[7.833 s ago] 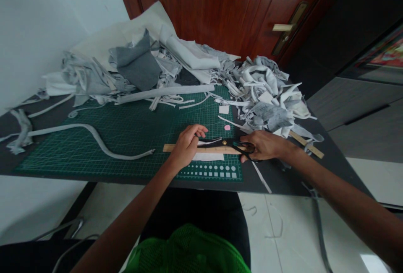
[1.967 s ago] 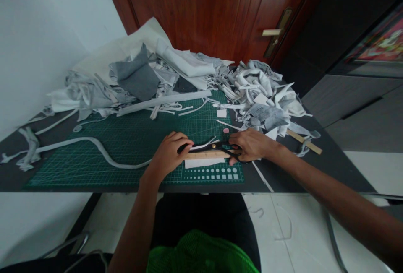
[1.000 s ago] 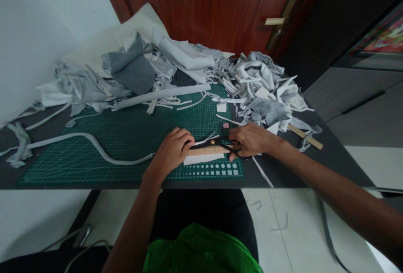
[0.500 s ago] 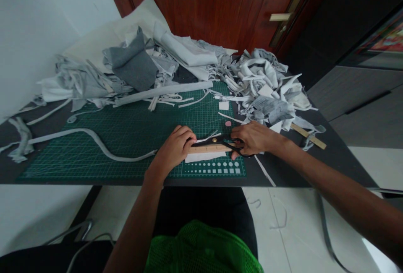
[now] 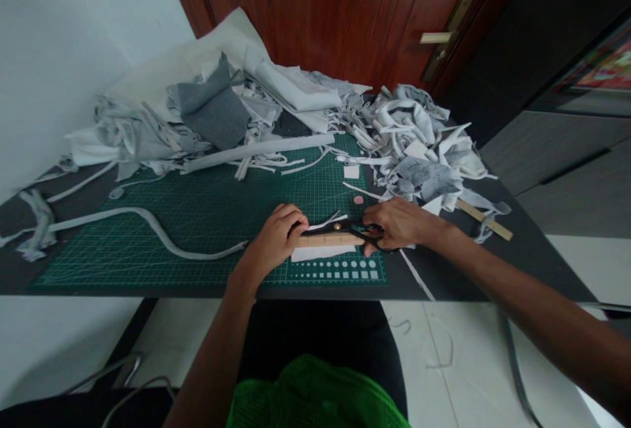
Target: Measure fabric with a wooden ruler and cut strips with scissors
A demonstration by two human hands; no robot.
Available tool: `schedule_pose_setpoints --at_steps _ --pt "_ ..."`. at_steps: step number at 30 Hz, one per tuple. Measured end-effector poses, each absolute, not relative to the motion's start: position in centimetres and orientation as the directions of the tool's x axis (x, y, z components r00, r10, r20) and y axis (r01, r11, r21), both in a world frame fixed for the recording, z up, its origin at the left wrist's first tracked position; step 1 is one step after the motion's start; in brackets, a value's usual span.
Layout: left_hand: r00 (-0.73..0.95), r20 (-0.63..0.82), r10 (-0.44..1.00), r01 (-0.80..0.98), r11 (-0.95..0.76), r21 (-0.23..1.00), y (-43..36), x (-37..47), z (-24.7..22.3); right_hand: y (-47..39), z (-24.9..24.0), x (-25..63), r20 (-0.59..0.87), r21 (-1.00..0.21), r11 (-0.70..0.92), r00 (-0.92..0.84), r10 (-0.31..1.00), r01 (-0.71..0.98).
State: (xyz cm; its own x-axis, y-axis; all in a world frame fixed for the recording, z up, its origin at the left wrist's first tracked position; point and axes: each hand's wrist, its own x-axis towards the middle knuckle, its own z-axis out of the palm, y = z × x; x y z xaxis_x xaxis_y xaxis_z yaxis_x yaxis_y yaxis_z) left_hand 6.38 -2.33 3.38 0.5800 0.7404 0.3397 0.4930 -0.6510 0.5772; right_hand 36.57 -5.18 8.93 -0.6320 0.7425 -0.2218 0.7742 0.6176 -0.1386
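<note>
My right hand (image 5: 389,224) is wrapped round the handles of black scissors (image 5: 337,226), whose blades point left over the cutting mat. Just in front of them lies a wooden ruler (image 5: 328,240) on a piece of white fabric (image 5: 320,254). With its fingers closed, my left hand (image 5: 276,237) holds the ruler's left end down, at the scissors' tips, which it partly hides. A thin fabric sliver (image 5: 329,221) stands out along the far side of the blades. From behind my left wrist a long grey fabric strip (image 5: 162,234) curves away to the left.
The green cutting mat (image 5: 93,257) covers much of the dark table. Heaps of grey fabric (image 5: 211,109) and white scraps (image 5: 414,119) line the back. A pink disc (image 5: 358,200) and a white square (image 5: 351,171) lie near the scissors; a wooden strip (image 5: 486,219) lies at right.
The whole view has shifted slightly, so the table sits a little lower. Both hands, the scissors and the ruler keep nearly the same places relative to the mat.
</note>
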Motion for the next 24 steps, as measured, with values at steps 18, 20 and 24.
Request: schedule_pose_setpoints --at_steps 18,20,24 --pt "0.572 0.340 0.747 0.490 -0.643 0.588 -2.25 6.27 3.28 -5.01 8.82 36.70 -0.215 -0.174 0.619 -0.643 0.735 0.765" --pt "0.566 0.340 0.751 0.493 -0.639 0.591 -2.33 6.28 3.34 -4.95 8.68 36.79 -0.210 -0.179 0.625 -0.650 0.730 0.760" --pt "0.501 0.392 0.771 0.486 -0.626 0.610 -2.63 6.27 3.57 -4.85 8.40 36.92 -0.203 -0.183 0.626 -0.652 0.731 0.758"
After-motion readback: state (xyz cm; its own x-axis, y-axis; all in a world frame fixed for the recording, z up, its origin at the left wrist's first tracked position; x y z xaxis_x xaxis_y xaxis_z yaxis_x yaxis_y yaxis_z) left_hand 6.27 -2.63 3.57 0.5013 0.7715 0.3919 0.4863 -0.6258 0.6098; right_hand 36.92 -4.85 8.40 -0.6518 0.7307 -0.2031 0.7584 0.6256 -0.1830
